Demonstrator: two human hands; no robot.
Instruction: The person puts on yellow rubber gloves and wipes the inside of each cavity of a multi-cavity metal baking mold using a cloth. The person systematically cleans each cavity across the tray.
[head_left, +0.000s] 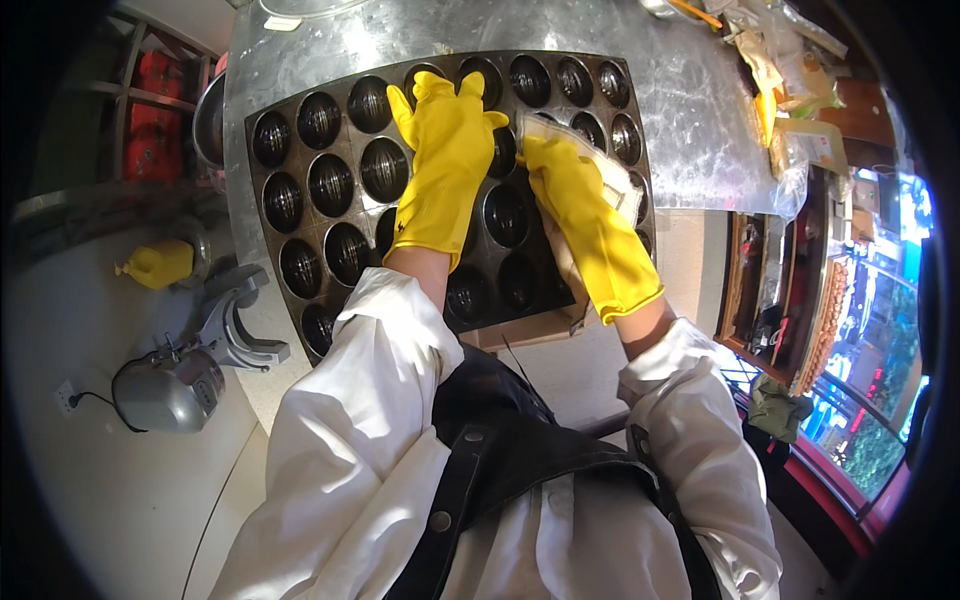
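Note:
A dark metal baking tray with rows of oval, ridged cups (360, 202) lies on a steel table, its near edge over a cardboard box. My left hand (446, 142), in a yellow rubber glove, rests spread over the cups near the tray's far edge and holds nothing. On the right side of the tray, my right hand (559, 169), gloved alike, is on a pale cloth (619, 184); its fingers are partly hidden by the cloth's fold, and the cloth hangs down beside the wrist.
The steel table (697, 112) reaches beyond the tray. Plastic bags and packets (795, 82) lie at its right end. A metal bowl (211, 124) stands at the left edge. At lower left are a stand mixer (172, 390) and a yellow container (159, 264).

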